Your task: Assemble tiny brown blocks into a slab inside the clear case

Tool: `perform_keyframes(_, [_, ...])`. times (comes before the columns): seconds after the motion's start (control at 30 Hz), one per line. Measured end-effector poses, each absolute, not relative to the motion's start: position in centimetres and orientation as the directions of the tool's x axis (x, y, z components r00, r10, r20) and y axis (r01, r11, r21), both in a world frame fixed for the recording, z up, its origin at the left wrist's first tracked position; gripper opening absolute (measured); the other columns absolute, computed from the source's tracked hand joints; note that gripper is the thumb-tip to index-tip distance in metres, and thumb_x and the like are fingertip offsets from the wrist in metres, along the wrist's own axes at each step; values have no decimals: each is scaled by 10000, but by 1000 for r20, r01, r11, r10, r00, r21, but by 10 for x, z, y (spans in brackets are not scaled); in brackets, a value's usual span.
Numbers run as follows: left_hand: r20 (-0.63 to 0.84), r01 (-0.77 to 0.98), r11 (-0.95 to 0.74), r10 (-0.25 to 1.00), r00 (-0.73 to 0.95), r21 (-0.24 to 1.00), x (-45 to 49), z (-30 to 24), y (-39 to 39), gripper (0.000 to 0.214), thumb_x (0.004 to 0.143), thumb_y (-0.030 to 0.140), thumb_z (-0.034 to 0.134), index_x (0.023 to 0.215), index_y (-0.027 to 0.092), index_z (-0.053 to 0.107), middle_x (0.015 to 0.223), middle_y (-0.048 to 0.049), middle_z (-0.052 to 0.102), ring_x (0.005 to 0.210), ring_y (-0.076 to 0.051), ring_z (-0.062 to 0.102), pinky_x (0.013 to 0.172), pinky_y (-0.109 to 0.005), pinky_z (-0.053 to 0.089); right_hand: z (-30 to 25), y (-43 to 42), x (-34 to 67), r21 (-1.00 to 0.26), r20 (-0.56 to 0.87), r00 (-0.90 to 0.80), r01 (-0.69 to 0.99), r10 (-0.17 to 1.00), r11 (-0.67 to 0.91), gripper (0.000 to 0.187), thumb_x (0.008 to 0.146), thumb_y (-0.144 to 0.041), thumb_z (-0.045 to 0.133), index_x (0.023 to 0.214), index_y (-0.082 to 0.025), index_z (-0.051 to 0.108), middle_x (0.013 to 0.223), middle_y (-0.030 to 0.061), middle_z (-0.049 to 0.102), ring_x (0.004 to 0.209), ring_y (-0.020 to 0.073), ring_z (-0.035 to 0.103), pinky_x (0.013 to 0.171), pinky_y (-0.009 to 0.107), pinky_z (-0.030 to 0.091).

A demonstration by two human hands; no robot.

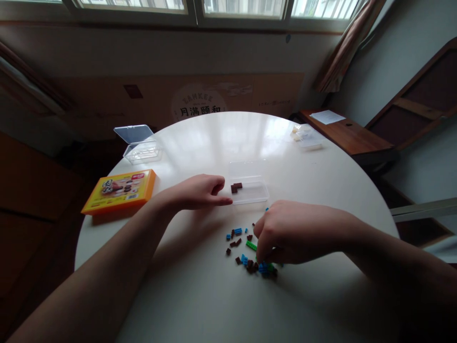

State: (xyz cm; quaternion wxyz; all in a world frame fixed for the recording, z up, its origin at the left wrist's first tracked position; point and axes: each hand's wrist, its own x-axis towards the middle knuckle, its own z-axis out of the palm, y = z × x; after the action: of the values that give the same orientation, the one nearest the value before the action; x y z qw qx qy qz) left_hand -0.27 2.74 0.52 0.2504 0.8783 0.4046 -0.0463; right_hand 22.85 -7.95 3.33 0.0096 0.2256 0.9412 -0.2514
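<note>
A small clear plastic box (255,191) lies on the table with its lid folded back. Dark brown toy bricks (236,187) sit together in its left part. My left hand (202,191) is at the box's left side, fingers curled and thumb stretched apart to its near left corner; it holds nothing visible. Whether the thumb touches the box is unclear. My right hand (293,233) reaches down over a loose pile of small blue, brown and green bricks (263,268), its fingers pinched together. What the fingertips hold, if anything, is hidden. A green brick (251,245) lies beside this hand.
An orange-yellow box (121,190) lies at the left of the round white table (200,305). Behind it stands an open clear case (143,150). A clear packet (307,136) lies at the back right. Beyond the table's edge is a wooden desk (367,136).
</note>
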Motion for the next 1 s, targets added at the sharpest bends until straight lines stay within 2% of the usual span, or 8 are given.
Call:
perform_keyframes(0.13, [-309,726,-564,663,682,394,-3,8,26,467,771,650,552,682,203,447,627,22,490,566,-129,401,505,-266,256,27,-79,225,-500,-69,-920,367,386,785,224,843,-156,633,970,-293,757,852,-19,689,691,106,560,612,237,342])
perform_keyframes(0.33, [-379,713,-604,605,701,355,-4,14,24,473,785,641,531,651,200,422,614,27,471,562,-122,390,497,-255,269,20,-77,224,-499,-49,-940,316,338,807,179,857,-166,611,893,-259,760,806,1,653,642,108,509,582,253,303])
perform_keyframes(0.43, [-440,719,-617,574,690,322,-5,19,21,434,786,603,541,659,200,445,645,17,510,568,-124,414,498,-251,284,21,-77,224,-490,-82,-939,331,335,807,160,857,-170,613,839,-245,753,783,-7,636,644,105,503,584,248,309])
perform_keyframes(0.53, [-515,738,-619,555,653,269,-5,26,14,395,772,587,557,704,200,520,717,-6,582,590,-137,471,507,-254,311,22,-78,224,-518,-86,-939,327,332,791,164,852,-163,626,893,-257,754,823,-18,647,659,93,510,596,232,323])
perform_keyframes(0.6, [-566,749,-622,542,621,226,-4,31,6,390,751,589,576,728,200,566,747,-20,613,598,-148,494,510,-261,325,24,-78,224,-522,-85,-937,332,339,786,174,856,-165,625,919,-262,755,835,-16,657,660,93,512,602,232,326])
perform_keyframes(0.7, [-617,736,-646,499,608,203,2,37,-8,403,729,601,597,754,200,632,738,-31,638,581,-152,491,512,-272,337,28,-77,226,-491,-99,-920,376,379,786,159,841,-151,624,850,-244,751,808,-7,665,653,103,519,596,246,318])
perform_keyframes(0.87, [-611,700,-686,472,636,199,12,39,-23,449,735,624,585,720,188,691,637,-39,627,511,-145,458,482,-278,319,34,-70,236,-494,-118,-891,436,439,752,161,839,-160,623,904,-248,741,830,-10,688,694,101,565,614,228,342])
perform_keyframes(1.0, [-600,685,-697,460,654,212,17,36,-29,407,738,570,603,670,182,701,578,-32,611,466,-131,437,455,-273,307,35,-65,244,-494,-114,-879,455,463,741,172,843,-167,610,917,-250,741,824,-16,689,693,95,569,619,218,357])
